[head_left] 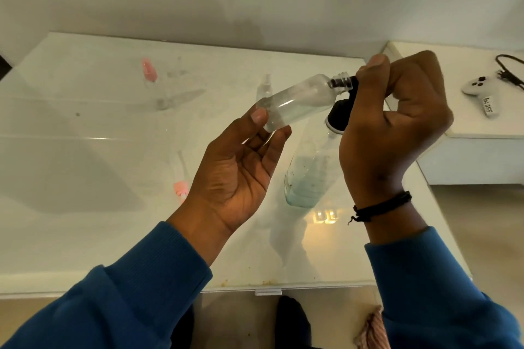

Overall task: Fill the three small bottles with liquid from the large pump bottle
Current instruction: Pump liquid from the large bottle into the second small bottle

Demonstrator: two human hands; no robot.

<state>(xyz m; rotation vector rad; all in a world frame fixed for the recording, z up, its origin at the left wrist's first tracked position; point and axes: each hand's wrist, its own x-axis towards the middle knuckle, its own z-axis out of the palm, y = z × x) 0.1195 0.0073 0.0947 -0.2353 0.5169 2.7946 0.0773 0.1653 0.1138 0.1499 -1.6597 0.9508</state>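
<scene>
tilting small bottle [297, 103] so its neck met the pump [344, 85] | left hand [241, 161] fingers pinched its base | right hand [397, 110] gripped pump

Soft, dim-warm light; a lamp glares off the glossy table [85, 167]; broad shadows left; wide-angle bending at edges.

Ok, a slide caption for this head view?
Left hand tilts small bottle onto pump nozzle under right hand.

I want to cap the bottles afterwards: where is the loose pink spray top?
In the head view the pink spray top lies on the white table, left of the left hand near its wrist.
</scene>
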